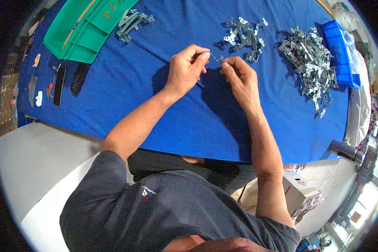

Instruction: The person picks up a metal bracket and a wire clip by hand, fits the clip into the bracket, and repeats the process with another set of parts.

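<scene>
Over the middle of the blue cloth, my left hand (186, 68) pinches one end of a thin bent metal rod (213, 56) between thumb and fingertips. Close beside it, my right hand (241, 77) is closed on a small metal piece (221, 58) at the rod's other end. Whether rod and piece are joined I cannot tell. Beyond my right hand lies a small group of metal brackets (250, 38). A large heap of similar metal brackets (308, 61) is farther right. Several more metal parts (132, 23) lie at the back left.
A green plastic bin (73, 35) stands at the back left. Near it lie a black phone (59, 86) and a dark object (79, 78). A blue tray (337, 52) edges the heap on the right. Blue cloth (176, 126) covers the table. A cardboard box (296, 189) sits below.
</scene>
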A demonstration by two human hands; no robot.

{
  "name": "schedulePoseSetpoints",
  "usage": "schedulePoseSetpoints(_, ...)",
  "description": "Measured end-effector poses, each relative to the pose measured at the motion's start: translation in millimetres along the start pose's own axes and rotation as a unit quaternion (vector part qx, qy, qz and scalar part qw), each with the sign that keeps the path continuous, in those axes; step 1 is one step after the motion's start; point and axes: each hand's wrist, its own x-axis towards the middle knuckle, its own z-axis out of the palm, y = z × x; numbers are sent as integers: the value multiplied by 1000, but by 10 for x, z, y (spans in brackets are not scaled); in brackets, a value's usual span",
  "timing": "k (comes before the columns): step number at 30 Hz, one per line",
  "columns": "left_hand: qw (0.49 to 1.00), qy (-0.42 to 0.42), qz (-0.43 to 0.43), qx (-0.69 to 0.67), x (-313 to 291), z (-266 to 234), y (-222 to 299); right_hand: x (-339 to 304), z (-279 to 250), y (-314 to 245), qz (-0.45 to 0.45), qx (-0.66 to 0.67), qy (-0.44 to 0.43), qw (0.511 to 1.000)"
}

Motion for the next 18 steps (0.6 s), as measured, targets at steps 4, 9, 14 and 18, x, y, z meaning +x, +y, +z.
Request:
schedulePoseSetpoints(4, 997, 16, 61, 42, -10, 37, 1, 2, -13, 28, -30, -86, 23, 996)
schedulePoseSetpoints(9, 994, 18, 73, 73, -14, 43, -6, 17, 36, 90, -24, 25, 47, 998)
schedulePoseSetpoints(14, 983, 17, 127, 135, -25, 49, 22, 21, -19, 91, -27, -31, 18, 999)
schedulePoseSetpoints(18, 955, 12, 240, 174, 3, 48, -46, 23, -30, 11, -120, -109, 53, 985)
